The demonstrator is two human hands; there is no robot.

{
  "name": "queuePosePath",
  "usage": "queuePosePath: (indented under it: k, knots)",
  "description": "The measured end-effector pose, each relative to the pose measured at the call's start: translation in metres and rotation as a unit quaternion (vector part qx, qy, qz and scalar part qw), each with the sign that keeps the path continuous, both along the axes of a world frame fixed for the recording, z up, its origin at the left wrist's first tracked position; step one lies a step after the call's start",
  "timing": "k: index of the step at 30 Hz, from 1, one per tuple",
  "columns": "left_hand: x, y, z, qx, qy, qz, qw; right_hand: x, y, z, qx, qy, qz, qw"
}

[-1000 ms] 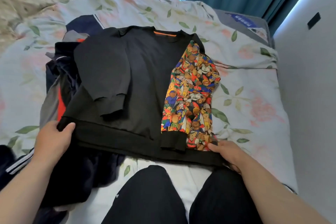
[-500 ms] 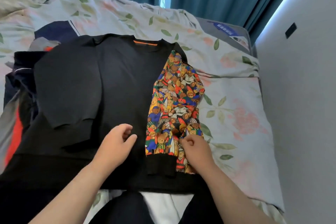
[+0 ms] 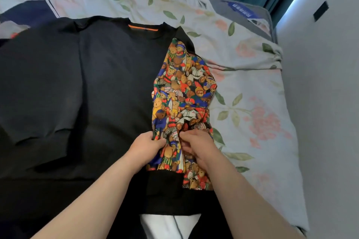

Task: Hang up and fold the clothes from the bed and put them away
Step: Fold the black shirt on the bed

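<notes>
Sweatshirt [image 3: 116,83] lies flat on the bed [image 3: 252,87], both sleeves folded in across it. Left hand [image 3: 147,146] and right hand [image 3: 197,146] each pinch the printed sleeve [image 3: 180,93] above its cuff [image 3: 165,180], fingers curled. The sleeve should be drawn straight and smoothed flat before the body is folded.

Matt black cloth sweatshirt [image 3: 108,83] with printed sleeve [image 3: 180,99]; floral cotton-like bedsheet [image 3: 252,103].

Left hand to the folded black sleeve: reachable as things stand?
Probably yes. The left hand pinches the bear-print sleeve, so it must let go first; only flat sweatshirt lies between it and the black sleeve.
</notes>
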State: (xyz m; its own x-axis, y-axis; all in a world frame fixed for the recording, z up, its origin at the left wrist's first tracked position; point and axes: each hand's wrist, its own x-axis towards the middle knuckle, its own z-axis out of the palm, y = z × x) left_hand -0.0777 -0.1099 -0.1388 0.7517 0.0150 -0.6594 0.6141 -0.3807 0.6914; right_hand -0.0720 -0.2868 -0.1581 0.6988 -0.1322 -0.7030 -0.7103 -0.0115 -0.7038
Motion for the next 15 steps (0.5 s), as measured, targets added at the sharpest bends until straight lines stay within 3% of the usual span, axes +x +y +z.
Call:
queuePosePath:
  k: [2, 4, 8, 11, 13, 15]
  knots:
    - [-0.010, -0.006, 0.001, -0.146, 0.031, 0.039, 0.988, -0.009, -0.006, -0.001, 0.030, 0.000, 0.050, 0.998]
    - [-0.022, -0.012, 0.000, -0.272, 0.060, 0.073, 0.958, -0.012, -0.009, 0.001, 0.042, -0.006, 0.032, 0.999]
    - [-0.042, -0.018, -0.006, -0.357, 0.102, 0.130, 0.920, -0.005, -0.003, 0.008, 0.116, 0.057, 0.004, 0.992]
    - [-0.046, -0.014, -0.008, -0.349, 0.101, 0.152, 0.919, -0.009, 0.004, 0.008, 0.106, 0.033, -0.003, 0.994]
    - [-0.048, -0.013, -0.008, -0.278, 0.076, 0.149, 0.946, -0.018, -0.004, 0.008, 0.083, 0.010, -0.020, 0.996]
    - [-0.053, -0.015, -0.008, -0.181, 0.059, 0.094, 0.977, -0.023, -0.022, 0.009, -0.015, -0.026, -0.005, 1.000]
